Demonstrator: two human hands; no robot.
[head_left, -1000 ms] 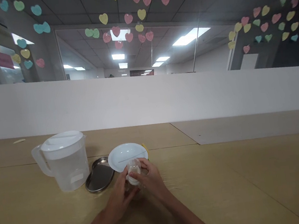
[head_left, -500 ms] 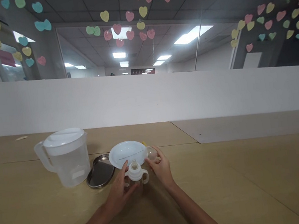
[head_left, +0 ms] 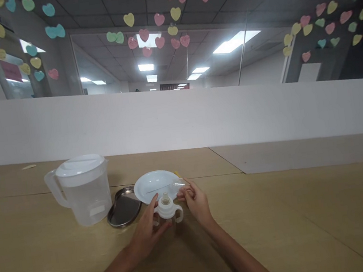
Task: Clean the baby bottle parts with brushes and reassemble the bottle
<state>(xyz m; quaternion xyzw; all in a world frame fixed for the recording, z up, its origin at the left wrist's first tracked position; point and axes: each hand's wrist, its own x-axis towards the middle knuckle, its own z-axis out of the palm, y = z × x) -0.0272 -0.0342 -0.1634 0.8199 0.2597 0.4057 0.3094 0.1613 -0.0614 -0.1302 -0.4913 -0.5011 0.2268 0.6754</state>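
A small baby bottle (head_left: 167, 210) with white handles and a teat stands upright on the wooden table. My left hand (head_left: 149, 230) grips its body from the left side. To the right of the bottle, my right hand (head_left: 195, 201) pinches a clear dome cap (head_left: 178, 186) and holds it over the near right edge of a white plate (head_left: 154, 186).
A translucent lidded pitcher (head_left: 83, 189) with water stands at the left. A metal kidney tray (head_left: 122, 208) lies between the pitcher and the plate. A white partition wall runs behind the table (head_left: 278, 212), glass with paper hearts above it.
My right hand lifted the clear cap off the bottle and carried it right to the plate's edge, baring the teat. My left hand kept hold of the bottle.
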